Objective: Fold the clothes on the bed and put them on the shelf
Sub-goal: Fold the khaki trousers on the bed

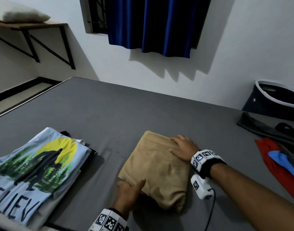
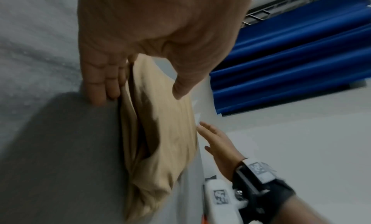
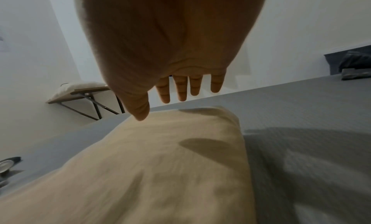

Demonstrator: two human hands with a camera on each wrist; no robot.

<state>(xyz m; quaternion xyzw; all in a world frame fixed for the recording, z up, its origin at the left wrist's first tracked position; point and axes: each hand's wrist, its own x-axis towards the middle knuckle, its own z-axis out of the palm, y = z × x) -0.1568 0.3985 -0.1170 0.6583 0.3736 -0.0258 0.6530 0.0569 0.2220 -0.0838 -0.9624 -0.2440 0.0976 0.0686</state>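
The folded tan garment (image 1: 157, 170) lay on the grey bed (image 1: 109, 114), near the middle of its near half, between the two hands. The right hand (image 1: 184, 148) rested flat on the garment's far right corner, fingers straight and spread, gripping nothing. The left hand (image 1: 128, 194) was at the garment's near left corner — its fingers (image 2: 104, 84) lay straight against the sheet at the edge of the fabric layers, and the thumb sat on top of the cloth. Whether those fingers had slid under the bottom layer was hard to tell from the blurred left wrist view.

To the left, just beside the near edge of the bed, sat a stack of folded clothes (image 1: 31, 172) topped by a light blue printed T-shirt. At the far right of the bed a dark laundry basket (image 1: 276, 100) with a pale rim stood against the wall; its contents could not be made out. In front of it lay unfolded clothes (image 1: 281, 157) — dark, red and blue pieces. On the far left wall a wooden shelf (image 1: 31, 25) carried a pillow (image 1: 16, 13).
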